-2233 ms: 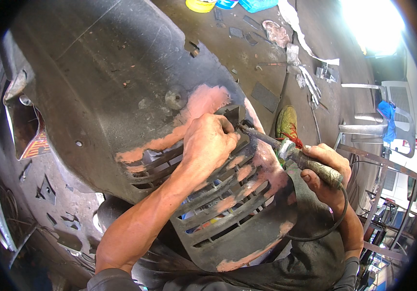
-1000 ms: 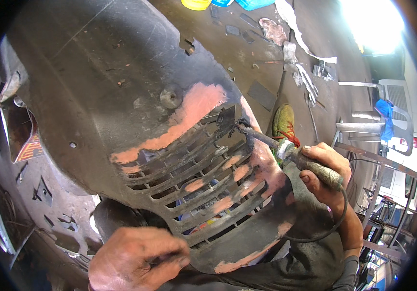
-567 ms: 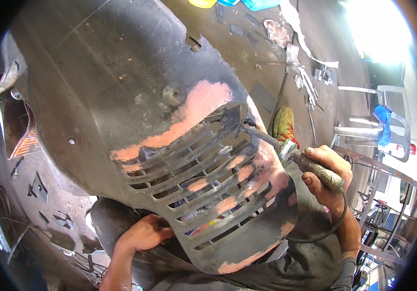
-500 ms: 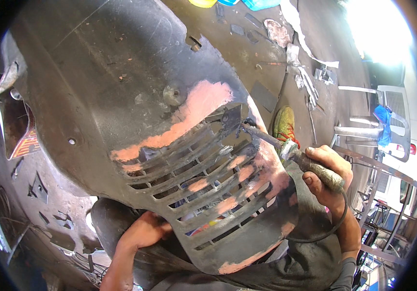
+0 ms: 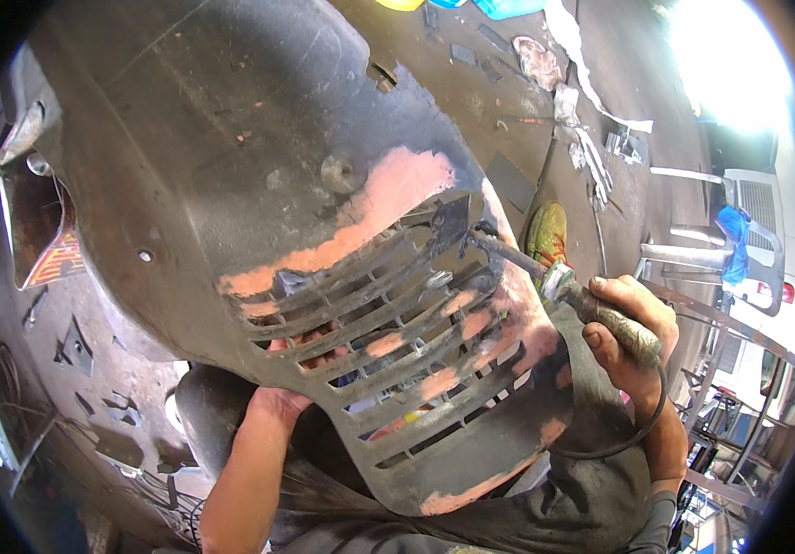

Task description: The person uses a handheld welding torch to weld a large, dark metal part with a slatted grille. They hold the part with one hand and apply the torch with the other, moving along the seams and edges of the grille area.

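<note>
A large black plastic panel (image 5: 231, 175) with a slatted grille (image 5: 416, 369) and pink-orange filler patches fills the middle of the view. My right hand (image 5: 633, 328) grips the handle of a corded iron-like tool (image 5: 591, 309) whose thin tip (image 5: 485, 235) touches the grille's upper right corner. My left hand (image 5: 286, 392) is under the panel, behind the slats, pressing against its underside; only the wrist and part of the palm show through the openings.
A dirty workshop floor (image 5: 527, 111) with scraps, cloth and small parts lies beyond the panel. A yellow-green shoe (image 5: 548, 233) sits near the tool. White plastic chairs (image 5: 739, 222) and metal frames stand at right. Metal bits lie at lower left (image 5: 83, 369).
My left hand left the top of the grille, dropped below the panel's edge and moved up behind the slats. My right hand and the tool stayed nearly still at the grille corner.
</note>
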The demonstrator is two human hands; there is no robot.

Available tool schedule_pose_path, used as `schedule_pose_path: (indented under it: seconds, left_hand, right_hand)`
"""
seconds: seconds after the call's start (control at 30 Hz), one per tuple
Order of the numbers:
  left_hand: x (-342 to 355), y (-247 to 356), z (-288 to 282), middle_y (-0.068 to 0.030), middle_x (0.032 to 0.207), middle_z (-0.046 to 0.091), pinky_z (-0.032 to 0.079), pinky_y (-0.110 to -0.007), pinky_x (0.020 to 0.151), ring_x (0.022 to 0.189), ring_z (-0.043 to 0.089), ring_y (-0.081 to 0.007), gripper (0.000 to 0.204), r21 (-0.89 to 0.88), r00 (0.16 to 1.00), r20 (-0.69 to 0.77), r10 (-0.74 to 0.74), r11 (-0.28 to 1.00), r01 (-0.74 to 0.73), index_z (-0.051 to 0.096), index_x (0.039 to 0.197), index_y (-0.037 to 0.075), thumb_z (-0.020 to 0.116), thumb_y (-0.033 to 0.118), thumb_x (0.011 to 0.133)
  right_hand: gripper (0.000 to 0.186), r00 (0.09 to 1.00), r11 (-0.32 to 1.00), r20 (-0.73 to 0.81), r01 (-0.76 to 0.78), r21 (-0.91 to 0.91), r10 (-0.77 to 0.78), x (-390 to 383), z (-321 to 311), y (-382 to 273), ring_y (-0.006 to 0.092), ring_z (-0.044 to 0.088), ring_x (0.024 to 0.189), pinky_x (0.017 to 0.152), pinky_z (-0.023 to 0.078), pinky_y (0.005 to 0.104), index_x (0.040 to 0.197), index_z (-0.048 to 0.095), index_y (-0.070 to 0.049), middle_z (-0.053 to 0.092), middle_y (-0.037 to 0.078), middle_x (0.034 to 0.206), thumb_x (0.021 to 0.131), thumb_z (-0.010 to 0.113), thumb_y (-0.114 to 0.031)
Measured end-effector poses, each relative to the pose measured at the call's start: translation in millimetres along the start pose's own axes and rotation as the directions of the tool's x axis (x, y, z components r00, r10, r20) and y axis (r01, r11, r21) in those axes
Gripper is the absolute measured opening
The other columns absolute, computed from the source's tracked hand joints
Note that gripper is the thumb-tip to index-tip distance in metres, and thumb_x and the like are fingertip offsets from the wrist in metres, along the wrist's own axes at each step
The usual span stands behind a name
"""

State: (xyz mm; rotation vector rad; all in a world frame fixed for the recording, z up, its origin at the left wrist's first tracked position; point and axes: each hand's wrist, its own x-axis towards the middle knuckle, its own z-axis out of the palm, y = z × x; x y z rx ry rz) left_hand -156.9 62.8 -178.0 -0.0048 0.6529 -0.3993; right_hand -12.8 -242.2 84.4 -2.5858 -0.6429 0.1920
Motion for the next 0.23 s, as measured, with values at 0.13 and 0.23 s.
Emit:
schedule_pose_path:
  seconds: [0.13, 0.23]
  left_hand:
    - [18.0, -13.3, 11.7, -0.0103, 0.142, 0.047, 0.042, -0.044, 0.111, 0.128, 0.05, -0.0252, 0.047, -0.021, 0.997, 0.058, 0.053, 0.998, -0.052, 0.043, 0.141, 0.01, 0.049, 0.035, 0.102]
    - [29.5, -26.0, 41.2, -0.0111, 0.139, 0.049, 0.042, -0.044, 0.111, 0.127, 0.051, -0.0279, 0.047, 0.164, 0.983, 0.121, 0.136, 0.974, -0.155, 0.044, 0.14, 0.011, 0.051, 0.038, 0.101]
  right_hand:
    - [0.041, 1.0, 1.0, -0.001, -0.013, -0.013, 0.013, 0.3, -0.3, -0.7, 0.0281, 0.067, 0.074, 0.067, 0.052, 0.0336, 0.108, 0.066, 0.001, 0.068, 0.016, 0.086, 0.082, 0.077, -0.029]
    - [0.042, 1.0, 1.0, 0.002, -0.021, -0.01, 0.021, 1.4, -0.5, -3.5, 0.0283, 0.067, 0.074, 0.067, 0.052, 0.0338, 0.108, 0.066, 0.001, 0.068, 0.016, 0.086, 0.082, 0.078, -0.029]
